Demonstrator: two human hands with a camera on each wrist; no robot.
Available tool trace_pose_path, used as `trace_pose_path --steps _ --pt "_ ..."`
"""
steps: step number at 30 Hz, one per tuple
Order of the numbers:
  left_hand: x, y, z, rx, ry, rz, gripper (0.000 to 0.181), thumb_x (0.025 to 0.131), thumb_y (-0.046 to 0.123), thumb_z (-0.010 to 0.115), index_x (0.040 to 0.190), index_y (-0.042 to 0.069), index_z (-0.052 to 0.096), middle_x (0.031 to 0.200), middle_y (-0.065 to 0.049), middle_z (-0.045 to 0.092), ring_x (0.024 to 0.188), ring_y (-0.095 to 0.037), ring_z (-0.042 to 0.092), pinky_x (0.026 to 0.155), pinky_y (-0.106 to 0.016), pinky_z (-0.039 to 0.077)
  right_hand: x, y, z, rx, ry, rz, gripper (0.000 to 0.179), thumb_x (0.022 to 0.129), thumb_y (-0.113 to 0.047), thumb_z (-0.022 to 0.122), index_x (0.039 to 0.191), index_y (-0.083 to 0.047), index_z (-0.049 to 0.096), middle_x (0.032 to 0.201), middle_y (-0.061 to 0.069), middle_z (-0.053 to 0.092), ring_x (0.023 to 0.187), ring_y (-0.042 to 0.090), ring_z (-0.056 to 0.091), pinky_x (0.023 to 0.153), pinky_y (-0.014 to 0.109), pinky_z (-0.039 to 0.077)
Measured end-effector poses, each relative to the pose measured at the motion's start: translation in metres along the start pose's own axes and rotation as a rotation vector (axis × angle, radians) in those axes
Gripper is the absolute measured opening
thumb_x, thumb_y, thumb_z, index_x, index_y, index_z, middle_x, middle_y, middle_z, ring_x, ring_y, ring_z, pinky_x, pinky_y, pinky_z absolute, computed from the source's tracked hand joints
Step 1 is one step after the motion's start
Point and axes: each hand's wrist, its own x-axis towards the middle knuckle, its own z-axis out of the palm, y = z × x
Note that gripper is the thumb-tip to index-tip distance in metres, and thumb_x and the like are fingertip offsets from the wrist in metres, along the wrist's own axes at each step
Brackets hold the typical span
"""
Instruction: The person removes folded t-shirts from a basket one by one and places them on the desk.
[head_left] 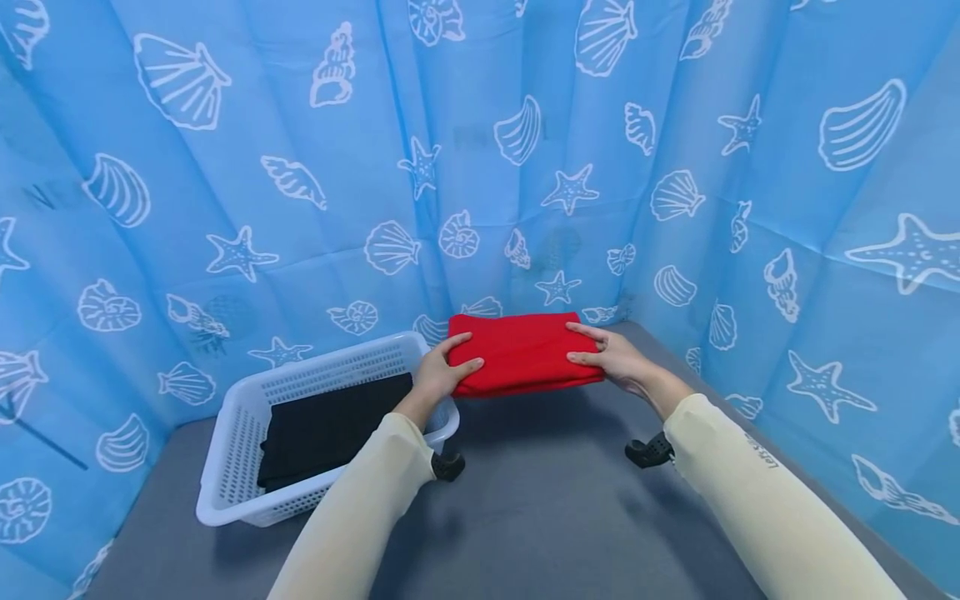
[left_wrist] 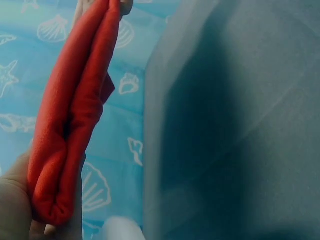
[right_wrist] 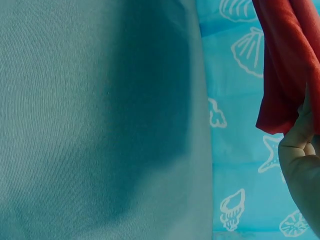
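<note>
My left hand (head_left: 441, 371) and right hand (head_left: 621, 360) pinch the folded red cloth (head_left: 521, 354) at nine and three o'clock; seemingly a carrying step, next needing steady, level support.

Red cloth (head_left: 525, 354), black cloth (head_left: 330, 429), white basket (head_left: 251, 510), grey surface (head_left: 540, 517) are being seen; blue curtain (head_left: 465, 92) is being patterned with white shells (head_left: 519, 131), starfish (head_left: 570, 190).

1. A grey surface (head_left: 540, 533) is being bordered at its back, left and right by a blue curtain (head_left: 480, 167).
2. Above the grey surface, white shell and starfish outlines (head_left: 236, 254) are being displayed across vertical folds.
3. Faint horizontal creases are being shown behind the grey surface.
4. Soft shadows (head_left: 540, 421) are being cast onto the grey surface.
</note>
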Motion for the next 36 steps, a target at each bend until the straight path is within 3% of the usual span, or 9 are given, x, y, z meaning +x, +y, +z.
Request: trace_pose_path --steps 7,13,24,30,36 --pt "0.003 0.004 0.012 0.008 -0.017 0.003 0.069 0.081 0.032 0.080 0.143 0.035 0.051 0.147 -0.011 0.044 0.128 -0.032 0.044 0.089 -0.043 0.057 -0.004 0.005 -0.008 0.016 0.009 0.011 0.072 0.093 -0.021 0.068 0.155 -0.019 0.031 0.155 0.023 0.023 0.126 0.033 0.039 0.073 0.020 0.049" --pt "0.004 0.007 0.024 -0.004 -0.017 -0.001 0.069 0.081 0.029 0.081 0.143 0.034 0.052 0.148 -0.010 0.044 0.129 -0.032 0.044 0.089 -0.043 0.057 -0.003 0.012 -0.017 0.008 0.012 0.018 0.073 0.094 -0.020 0.068 0.156 -0.018 0.029 0.158 0.022 0.018 0.130 0.035 0.034 0.075 0.019 0.050" --pt "0.004 0.020 0.044 0.036 0.048 -0.051 0.065 0.082 0.023 0.080 0.141 0.030 0.055 0.144 -0.010 0.050 0.126 -0.031 0.048 0.088 -0.042 0.057 -0.001 0.023 -0.026 -0.014 0.014 0.042 0.076 0.093 -0.023 0.069 0.156 -0.020 0.027 0.157 0.023 0.017 0.132 0.036 0.031 0.076 0.020 0.050" --pt "0.001 0.016 0.056 0.015 0.070 -0.072 0.062 0.082 0.019 0.079 0.140 0.028 0.056 0.143 -0.013 0.051 0.127 -0.033 0.047 0.089 -0.044 0.057 -0.001 0.030 -0.027 -0.012 0.023 0.078 0.077 0.093 -0.024 0.069 0.157 -0.020 0.026 0.154 0.024 0.023 0.129 0.035 0.036 0.076 0.022 0.052" --pt "-0.003 0.012 0.069 -0.006 0.110 -0.077 0.060 0.083 0.018 0.079 0.138 0.026 0.058 0.141 -0.014 0.053 0.127 -0.034 0.048 0.090 -0.045 0.056 -0.002 0.038 -0.030 -0.028 0.025 0.099 0.077 0.093 -0.024 0.068 0.157 -0.019 0.025 0.156 0.026 0.019 0.131 0.037 0.032 0.077 0.023 0.050"
